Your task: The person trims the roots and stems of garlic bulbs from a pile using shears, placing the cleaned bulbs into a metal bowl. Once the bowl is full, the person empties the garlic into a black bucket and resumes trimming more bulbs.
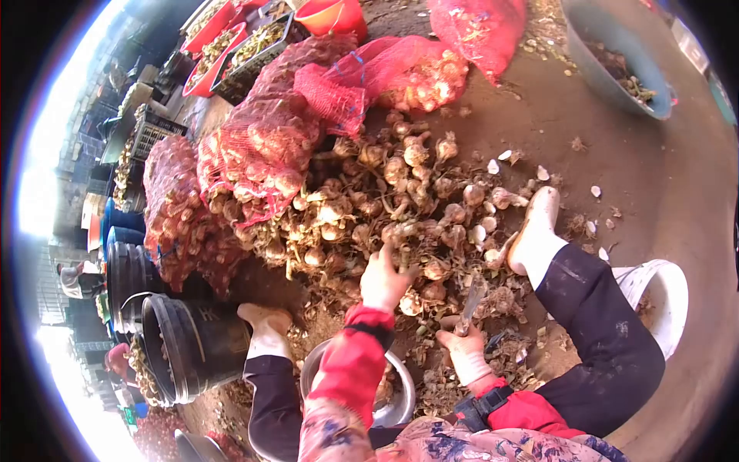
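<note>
Left hand (382, 281): stretched far into the loose heap of brown-skinned, dirt-caked garlic bulbs (385, 192). Its back faces the camera and the fingers curl down among dry stems. Fingertips are buried, so I cannot tell whether they have closed on a bulb.

Right hand (464, 350): near and right of the left, fist closed round the handle of a short steel-bladed knife (471, 302). The blade points far, toward the heap, likely kept ready beside the reaching hand.

A round shiny metal bowl (404, 377) sits near, between the legs, probably for an easy drop.

Surroundings:
- Far left: red mesh sacks of garlic (262, 146).
- Left: black plastic bucket (200, 339).
- Right: white plastic bucket (662, 296).

A pale boot (535, 231) hems the heap's right side. Tangled stems crowd the reach.
</note>
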Demonstrator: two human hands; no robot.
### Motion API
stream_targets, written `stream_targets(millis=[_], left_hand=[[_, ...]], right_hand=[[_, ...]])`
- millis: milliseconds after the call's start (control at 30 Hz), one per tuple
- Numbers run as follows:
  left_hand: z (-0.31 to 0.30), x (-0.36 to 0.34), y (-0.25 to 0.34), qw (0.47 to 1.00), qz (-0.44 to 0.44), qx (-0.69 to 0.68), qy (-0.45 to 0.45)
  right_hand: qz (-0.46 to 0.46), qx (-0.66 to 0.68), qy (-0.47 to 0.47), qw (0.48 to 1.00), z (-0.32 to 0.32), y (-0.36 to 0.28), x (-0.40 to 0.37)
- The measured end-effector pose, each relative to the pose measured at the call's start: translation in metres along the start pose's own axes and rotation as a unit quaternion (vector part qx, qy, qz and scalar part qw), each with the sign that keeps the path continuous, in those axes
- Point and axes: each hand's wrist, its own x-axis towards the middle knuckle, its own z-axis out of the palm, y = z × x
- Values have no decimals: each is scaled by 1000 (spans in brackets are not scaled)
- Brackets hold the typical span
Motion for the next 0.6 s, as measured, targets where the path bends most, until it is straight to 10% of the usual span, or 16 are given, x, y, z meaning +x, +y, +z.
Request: stream_targets(millis=[233, 333, 433, 533, 600], left_hand=[[-9, -37, -19, 985, 27, -161, 54], [-66, -118, -21, 805, -181, -563, -40], [-90, -180, -29, 800, -220, -533, -166], [-100, -213, -17, 922, -33, -338, -185], [-88, -228, -11, 898, -77, -414, -129]], right_hand=[[97, 115, -43, 988, -5, -7, -3], [114, 250, -152, 949, -12, 1, -1], [76, 212, -291, 930, -8, -19, -19], [84, 89, -353, 928, 2, -36, -58], [52, 23, -381, 923, 11, -67, -90]])
